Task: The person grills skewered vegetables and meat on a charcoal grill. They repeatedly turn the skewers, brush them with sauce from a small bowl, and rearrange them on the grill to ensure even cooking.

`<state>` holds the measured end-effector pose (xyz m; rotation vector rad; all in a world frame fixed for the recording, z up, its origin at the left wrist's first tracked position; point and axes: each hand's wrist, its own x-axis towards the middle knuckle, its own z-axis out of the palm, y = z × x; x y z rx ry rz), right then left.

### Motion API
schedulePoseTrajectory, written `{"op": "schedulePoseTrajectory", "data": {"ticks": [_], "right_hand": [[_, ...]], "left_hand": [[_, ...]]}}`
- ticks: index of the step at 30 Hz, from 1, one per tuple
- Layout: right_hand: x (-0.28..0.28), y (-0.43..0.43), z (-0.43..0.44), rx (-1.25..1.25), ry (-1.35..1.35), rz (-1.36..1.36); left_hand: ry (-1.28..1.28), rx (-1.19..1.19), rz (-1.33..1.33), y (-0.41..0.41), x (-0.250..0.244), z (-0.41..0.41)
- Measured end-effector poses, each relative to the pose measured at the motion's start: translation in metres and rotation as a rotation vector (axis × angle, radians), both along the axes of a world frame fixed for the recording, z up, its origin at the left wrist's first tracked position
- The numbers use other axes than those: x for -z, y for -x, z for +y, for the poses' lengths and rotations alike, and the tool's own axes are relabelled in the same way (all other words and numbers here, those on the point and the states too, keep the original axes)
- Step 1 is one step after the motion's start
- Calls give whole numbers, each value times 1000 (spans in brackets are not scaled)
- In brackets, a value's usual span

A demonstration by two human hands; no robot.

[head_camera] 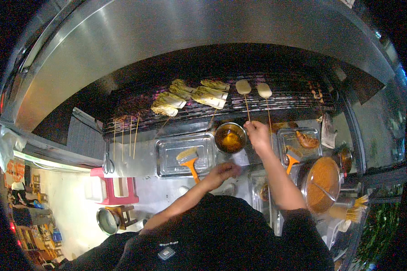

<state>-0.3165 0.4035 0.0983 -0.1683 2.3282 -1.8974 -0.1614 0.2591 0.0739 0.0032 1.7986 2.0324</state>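
Note:
My right hand (259,135) grips the lower end of a wooden skewer (247,107) that bears a pale oval piece of food (243,87) over the charcoal grill (285,101). A second pale piece (264,90) on its own skewer lies just to the right. My left hand (228,170) is blurred and low, near the steel bowl (230,138) of oily sauce; whether its fingers are closed cannot be made out. Skewered cabbage leaves (208,96) lie on the grill's middle. To the left, a brush with an orange handle (192,167) rests in a metal tray (161,149).
Several thin skewers (130,135) stick out at the grill's left, near scissors (109,164). At right are a tray (283,133) with another brush (293,161), a large container of orange-brown spice (322,184) and a cloth (328,130). A curved metal hood (203,27) spans above.

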Motion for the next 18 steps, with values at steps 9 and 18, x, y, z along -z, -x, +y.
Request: {"op": "schedulePoseTrajectory", "data": {"ticks": [9,18], "right_hand": [[4,3,91,197,-521,92],[16,30,104,36,-9,-71]], "left_hand": [[-314,-252,-139,73,8,71],[-605,-228,-212,101,26,73]]}}
